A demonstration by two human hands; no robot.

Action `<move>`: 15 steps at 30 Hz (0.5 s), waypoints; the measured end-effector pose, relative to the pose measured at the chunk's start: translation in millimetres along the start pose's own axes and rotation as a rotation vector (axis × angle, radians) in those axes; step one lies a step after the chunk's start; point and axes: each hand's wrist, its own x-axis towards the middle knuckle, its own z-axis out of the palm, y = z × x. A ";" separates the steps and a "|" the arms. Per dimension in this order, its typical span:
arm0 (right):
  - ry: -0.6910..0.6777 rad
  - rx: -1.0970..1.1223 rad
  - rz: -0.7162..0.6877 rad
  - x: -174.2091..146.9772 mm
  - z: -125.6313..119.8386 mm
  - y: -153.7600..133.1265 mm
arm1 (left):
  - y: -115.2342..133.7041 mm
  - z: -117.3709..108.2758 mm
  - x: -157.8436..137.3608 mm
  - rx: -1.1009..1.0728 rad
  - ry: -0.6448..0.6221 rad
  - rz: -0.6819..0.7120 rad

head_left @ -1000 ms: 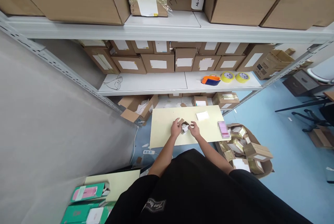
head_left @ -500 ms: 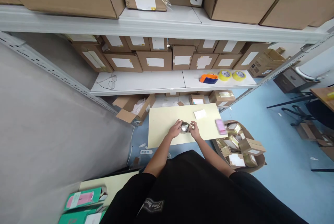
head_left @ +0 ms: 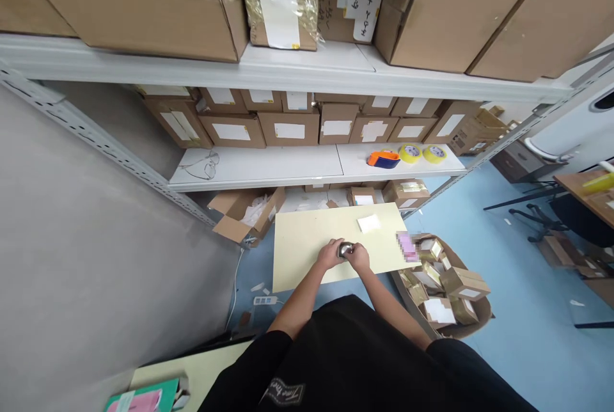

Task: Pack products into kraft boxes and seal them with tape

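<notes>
A small, rounded object (head_left: 344, 248) with a shiny silver and dark surface is held between my hands over the pale yellow tabletop (head_left: 300, 239). My left hand (head_left: 330, 254) grips its left side, fingers curled around it. On the right side, my right hand (head_left: 359, 258) is closed with its fingertips pressed against the object. The fingers cover part of it, and its exact kind cannot be made out. A small white stack that looks like paper or cards (head_left: 369, 223) lies beyond my hands, and a blurred pink item (head_left: 407, 246) lies at the table's right edge.
Shelves (head_left: 259, 162) with labelled cardboard boxes (head_left: 289, 128) stand ahead. An orange-and-blue tape dispenser (head_left: 383, 159) and yellow tape rolls (head_left: 410, 153) sit on one. An open carton (head_left: 247, 212) is at left, a large box of parcels (head_left: 463, 274) at right, a power strip (head_left: 265, 301) on the floor.
My right hand has closed in, its fingers now pressed on the silver object. Less of the object shows between my hands. The camera view has tilted up slightly.
</notes>
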 end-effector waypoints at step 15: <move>-0.292 0.014 -0.201 19.1 40.1 -64.9 | -26.9 -22.9 -26.9 0.057 0.191 -0.237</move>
